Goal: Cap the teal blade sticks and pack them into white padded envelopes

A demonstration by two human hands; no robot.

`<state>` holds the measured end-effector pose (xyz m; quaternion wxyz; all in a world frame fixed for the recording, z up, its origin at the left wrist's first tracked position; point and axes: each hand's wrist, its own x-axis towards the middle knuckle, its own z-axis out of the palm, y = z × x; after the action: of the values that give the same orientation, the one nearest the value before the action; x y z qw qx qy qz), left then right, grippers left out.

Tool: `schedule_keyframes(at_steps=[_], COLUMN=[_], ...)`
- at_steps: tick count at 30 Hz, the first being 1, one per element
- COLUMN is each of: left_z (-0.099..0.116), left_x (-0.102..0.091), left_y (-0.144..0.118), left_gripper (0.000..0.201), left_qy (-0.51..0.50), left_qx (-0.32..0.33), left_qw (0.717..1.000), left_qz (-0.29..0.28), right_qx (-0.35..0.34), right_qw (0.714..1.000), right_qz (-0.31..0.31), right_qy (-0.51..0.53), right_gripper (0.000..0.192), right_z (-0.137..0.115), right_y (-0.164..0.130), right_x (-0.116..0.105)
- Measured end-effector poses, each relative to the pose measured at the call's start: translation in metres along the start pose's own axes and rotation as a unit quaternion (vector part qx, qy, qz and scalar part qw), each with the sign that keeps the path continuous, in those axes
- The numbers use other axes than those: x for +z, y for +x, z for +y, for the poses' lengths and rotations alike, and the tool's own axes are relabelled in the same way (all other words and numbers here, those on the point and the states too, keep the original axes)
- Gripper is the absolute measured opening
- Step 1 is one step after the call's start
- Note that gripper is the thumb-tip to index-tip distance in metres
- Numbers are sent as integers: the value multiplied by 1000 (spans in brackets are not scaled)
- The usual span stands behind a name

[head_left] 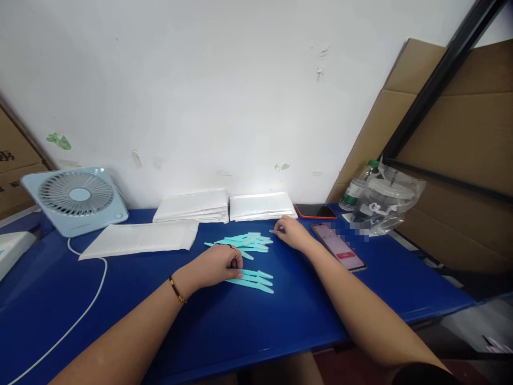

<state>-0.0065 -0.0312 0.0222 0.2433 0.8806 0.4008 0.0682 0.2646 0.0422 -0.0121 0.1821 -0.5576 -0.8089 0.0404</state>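
Several teal eyebrow razors (pixel 247 239) lie in a loose pile on the blue table. In front of the pile, three more teal razors (pixel 256 282) are lined up side by side, their blade ends pointing right. My left hand (pixel 220 264) is closed over the handle ends of these three, thumb on the nearer side; its fingertips are partly hidden. To the right of the pile, my right hand (pixel 292 233) pinches a small clear piece (pixel 273 231) between thumb and fingers. That piece is too small to make out fully.
A flat white bubble mailer (pixel 140 238) lies left, with two stacks of white mailers (pixel 192 206) (pixel 262 206) against the wall. A blue fan (pixel 80 195) with a white cable stands far left. Two phones (pixel 316 211) (pixel 340 248), a bottle (pixel 356 190) and a bagged cup (pixel 385 200) are right.
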Motion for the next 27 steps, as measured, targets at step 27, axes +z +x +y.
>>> schedule_keyframes(at_steps=[27], left_z=[-20], left_x=[-5], left_y=[9], left_gripper=[25], left_qy=[-194], left_qx=[-72], left_qw=[970], left_qz=[128], right_qx=[13], right_qw=[819], right_qz=[-43], right_qy=[572], right_gripper=[29], right_z=[-42], right_y=[-17], right_x=[-20])
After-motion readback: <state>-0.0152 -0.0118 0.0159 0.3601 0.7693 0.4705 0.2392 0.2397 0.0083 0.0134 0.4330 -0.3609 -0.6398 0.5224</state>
